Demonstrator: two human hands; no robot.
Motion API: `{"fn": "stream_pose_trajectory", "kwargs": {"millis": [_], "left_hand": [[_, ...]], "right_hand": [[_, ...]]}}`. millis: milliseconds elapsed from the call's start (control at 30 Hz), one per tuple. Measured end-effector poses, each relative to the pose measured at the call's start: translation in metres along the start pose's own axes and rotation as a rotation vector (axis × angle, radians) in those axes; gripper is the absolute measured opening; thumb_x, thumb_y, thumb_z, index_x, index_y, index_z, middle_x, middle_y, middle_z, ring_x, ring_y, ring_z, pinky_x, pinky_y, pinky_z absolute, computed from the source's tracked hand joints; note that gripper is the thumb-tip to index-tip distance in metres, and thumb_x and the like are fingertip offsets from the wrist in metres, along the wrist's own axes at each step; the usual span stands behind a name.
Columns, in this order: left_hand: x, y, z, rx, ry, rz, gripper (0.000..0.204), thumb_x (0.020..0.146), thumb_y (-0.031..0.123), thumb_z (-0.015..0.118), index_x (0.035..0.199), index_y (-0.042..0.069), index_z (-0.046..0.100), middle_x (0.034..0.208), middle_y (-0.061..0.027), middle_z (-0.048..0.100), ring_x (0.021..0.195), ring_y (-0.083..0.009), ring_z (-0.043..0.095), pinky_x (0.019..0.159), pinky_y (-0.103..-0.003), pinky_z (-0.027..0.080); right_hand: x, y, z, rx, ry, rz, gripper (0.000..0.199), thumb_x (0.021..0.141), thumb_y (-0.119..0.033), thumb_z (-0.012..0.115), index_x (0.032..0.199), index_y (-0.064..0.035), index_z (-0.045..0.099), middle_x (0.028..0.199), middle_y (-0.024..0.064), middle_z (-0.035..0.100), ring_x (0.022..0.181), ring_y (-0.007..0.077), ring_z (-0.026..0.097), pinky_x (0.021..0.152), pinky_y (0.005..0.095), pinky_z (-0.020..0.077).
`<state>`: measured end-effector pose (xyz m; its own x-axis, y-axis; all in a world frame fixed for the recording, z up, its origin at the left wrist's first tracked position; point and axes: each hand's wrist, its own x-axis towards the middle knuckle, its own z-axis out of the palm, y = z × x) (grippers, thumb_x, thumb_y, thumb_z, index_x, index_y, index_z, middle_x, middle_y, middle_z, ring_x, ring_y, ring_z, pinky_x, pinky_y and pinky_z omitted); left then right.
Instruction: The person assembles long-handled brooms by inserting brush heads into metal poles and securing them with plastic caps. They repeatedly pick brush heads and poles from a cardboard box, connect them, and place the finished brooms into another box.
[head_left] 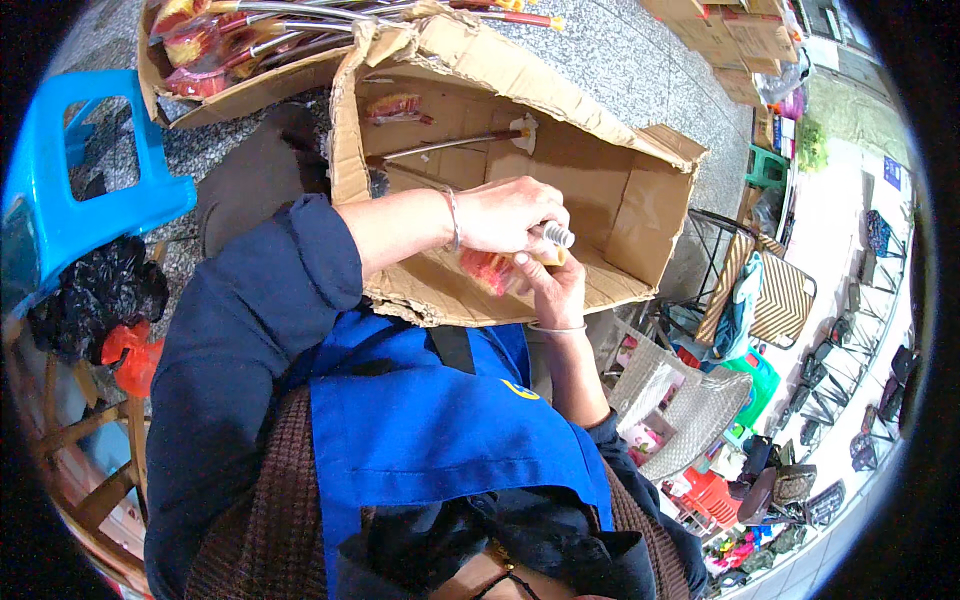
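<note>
Both my hands meet over a large open cardboard box (650, 215). My left hand (505, 212) is closed, palm down, near a short ribbed silver end (558, 235) that sticks out past its fingers. My right hand (556, 290) is closed just below it, thumb up, around a red and yellow brush head (487, 272), apparently in clear plastic. The fingers hide much of what is held. Inside the box lie a long metal-handled rod (455, 143) with a whitish end and a small red and yellow wrapped piece (395, 108).
A second carton (260, 97) at upper left holds several wrapped brushes with long metal handles. A blue plastic stool (110, 225) and a black plastic bag (100, 300) stand at left. At right are a folding chair (765, 290) and a silvery padded sheet (690, 410). Cardboard boxes (740, 40) are stacked at upper right.
</note>
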<state>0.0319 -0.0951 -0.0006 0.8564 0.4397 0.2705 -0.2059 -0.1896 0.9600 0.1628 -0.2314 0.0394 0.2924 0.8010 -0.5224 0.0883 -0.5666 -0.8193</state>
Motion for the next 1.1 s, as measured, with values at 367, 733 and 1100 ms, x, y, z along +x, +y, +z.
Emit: {"fn": "stream_pose_trajectory", "kwargs": {"millis": [367, 733, 1100], "left_hand": [[0.009, 0.008, -0.012, -0.061, 0.178, 0.034, 0.029, 0.078, 0.015, 0.074, 0.104, 0.007, 0.062, 0.079, -0.0071, 0.065, 0.074, -0.0182, 0.064, 0.070, -0.031, 0.050], [0.008, 0.011, -0.009, -0.029, 0.098, 0.088, 0.029, 0.072, 0.014, 0.077, 0.097, 0.007, 0.064, 0.080, -0.0070, 0.064, 0.074, -0.0192, 0.063, 0.069, -0.031, 0.050], [0.006, 0.010, -0.010, -0.026, 0.160, 0.126, 0.021, 0.069, 0.010, 0.076, 0.083, 0.006, 0.061, 0.075, -0.0066, 0.060, 0.071, -0.0205, 0.061, 0.063, -0.032, 0.047]], "right_hand": [[-0.010, -0.045, -0.020, -0.587, 0.284, -0.704, 0.031, 0.077, -0.005, 0.076, 0.105, -0.0012, 0.065, 0.109, 0.0110, 0.060, 0.100, 0.0198, 0.058, 0.083, 0.0290, 0.0480], [-0.023, -0.058, -0.005, -0.800, 0.367, -0.803, 0.035, 0.071, -0.008, 0.080, 0.102, -0.0034, 0.066, 0.100, 0.0136, 0.063, 0.089, 0.0256, 0.063, 0.078, 0.0322, 0.0511], [-0.018, -0.045, -0.006, -0.695, 0.441, -0.902, 0.036, 0.064, 0.003, 0.081, 0.097, -0.0045, 0.066, 0.098, 0.0107, 0.063, 0.089, 0.0230, 0.064, 0.078, 0.0299, 0.0522]]}}
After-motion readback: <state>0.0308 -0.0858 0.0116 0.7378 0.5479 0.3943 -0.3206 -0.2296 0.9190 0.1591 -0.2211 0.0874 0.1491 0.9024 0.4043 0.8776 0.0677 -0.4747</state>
